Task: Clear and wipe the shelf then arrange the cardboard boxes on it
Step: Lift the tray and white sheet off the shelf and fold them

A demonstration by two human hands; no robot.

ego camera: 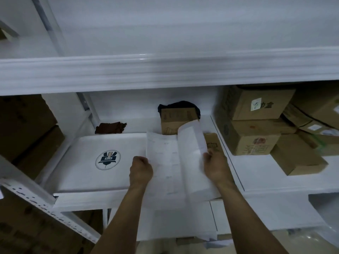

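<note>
On the white metal shelf (266,173) a crumpled brown cloth (110,127) lies behind a flat white box (88,173) with a round dark emblem. The left hand (141,170), curled, grips the left edge of thin paper sheets (163,162); the right hand (216,167) pinches one curling sheet (190,136), which partly hides a small cardboard box (174,120). Further right, stacked cardboard boxes (255,140) run out of frame, bare shelf before them.
</note>
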